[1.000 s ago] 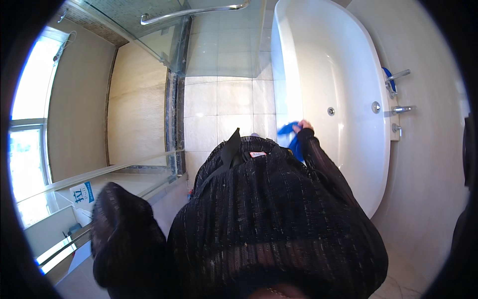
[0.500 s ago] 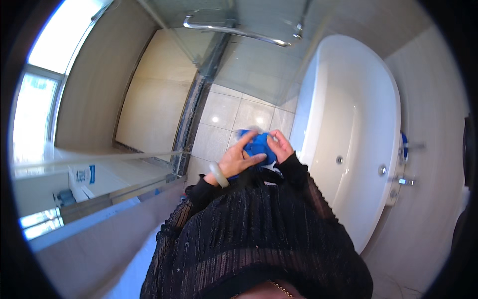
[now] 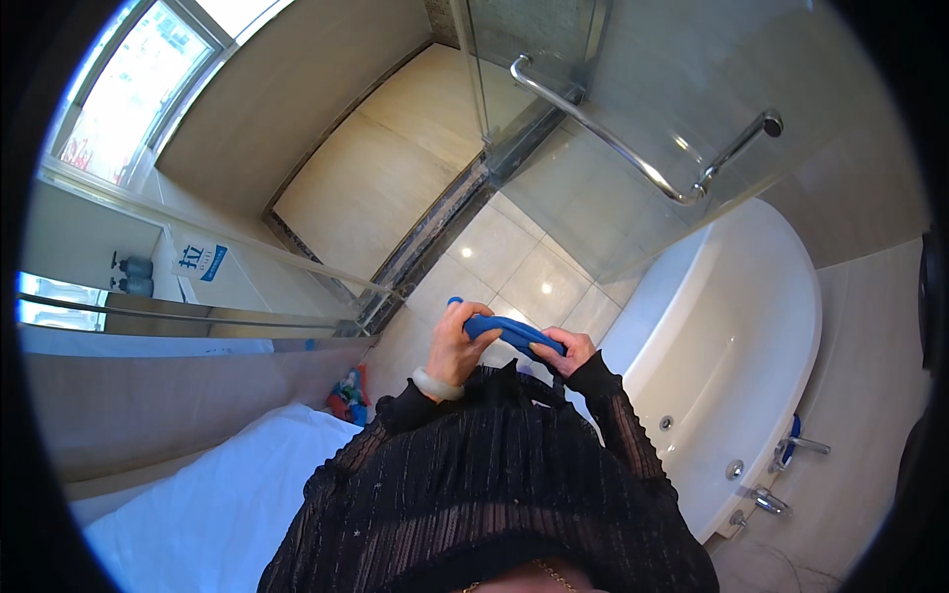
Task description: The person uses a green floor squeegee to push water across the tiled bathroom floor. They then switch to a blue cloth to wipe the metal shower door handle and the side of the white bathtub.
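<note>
1. Head view: the blue cloth (image 3: 514,334) spans both hands in front of the black top (image 3: 474,455), above the tiled floor (image 3: 529,272); its long axis slants from upper left to lower right.
2. Head view: neither hand is nearer. The left hand (image 3: 453,350) curls its fingers around the upper-left end; the right hand (image 3: 573,354), beside the white bathtub (image 3: 692,385), pinches the lower-right end, fingers nearly closed.

Matt blue cloth (image 3: 516,334) runs between your left hand (image 3: 455,348) and right hand (image 3: 570,354), and behind the left, a smooth, pale bangle (image 3: 438,385) gleams! Beyond both, glossy floor tiles (image 3: 494,249); farther out, a shiny metal handle (image 3: 605,131) on a smooth glass door (image 3: 593,217). To their right, glossy white bathtub (image 3: 756,287). Your sleeves (image 3: 633,430): sheer, textured fabric.
</note>
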{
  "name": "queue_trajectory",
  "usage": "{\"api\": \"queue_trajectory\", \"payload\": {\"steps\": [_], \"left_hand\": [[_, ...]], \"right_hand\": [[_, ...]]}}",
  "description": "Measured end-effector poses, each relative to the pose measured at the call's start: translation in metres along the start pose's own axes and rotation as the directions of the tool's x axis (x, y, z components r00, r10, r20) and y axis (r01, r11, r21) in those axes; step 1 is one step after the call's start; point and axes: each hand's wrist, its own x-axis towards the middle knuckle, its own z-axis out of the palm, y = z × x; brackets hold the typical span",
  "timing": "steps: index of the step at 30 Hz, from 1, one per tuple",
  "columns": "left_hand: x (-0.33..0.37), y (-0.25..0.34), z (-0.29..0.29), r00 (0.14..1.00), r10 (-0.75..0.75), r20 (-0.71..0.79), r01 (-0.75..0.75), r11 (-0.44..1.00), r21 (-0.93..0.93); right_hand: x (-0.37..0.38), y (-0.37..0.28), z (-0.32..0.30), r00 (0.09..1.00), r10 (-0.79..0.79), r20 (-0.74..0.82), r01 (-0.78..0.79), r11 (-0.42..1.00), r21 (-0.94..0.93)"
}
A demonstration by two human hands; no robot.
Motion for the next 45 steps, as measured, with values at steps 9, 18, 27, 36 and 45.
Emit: {"api": "queue_trajectory", "payload": {"steps": [9,18,27,36,45], "left_hand": [[0.042,-0.040,-0.033,0.931,0.260,0.257,-0.300,0.945,0.132],[0.091,-0.056,-0.052,0.851,0.334,0.406,-0.271,0.941,-0.204],[0.121,-0.025,-0.028,0.832,0.410,0.375,-0.327,0.907,-0.267],[0.146,0.011,0.025,0.817,0.256,0.517,-0.138,0.957,-0.255],[0.149,-0.012,0.017,0.889,0.180,0.420,-0.143,0.983,-0.120]], "right_hand": [[0.049,-0.042,0.045,0.938,-0.325,-0.118,0.316,0.945,-0.086],[0.065,-0.068,0.034,0.984,-0.094,-0.153,0.071,0.986,-0.149],[0.066,-0.033,0.004,0.836,-0.308,-0.455,0.086,0.891,-0.445],[0.073,-0.005,-0.047,0.832,0.023,-0.554,0.178,0.935,0.307],[0.111,-0.001,-0.072,0.957,-0.046,-0.286,0.128,0.953,0.275]]}}
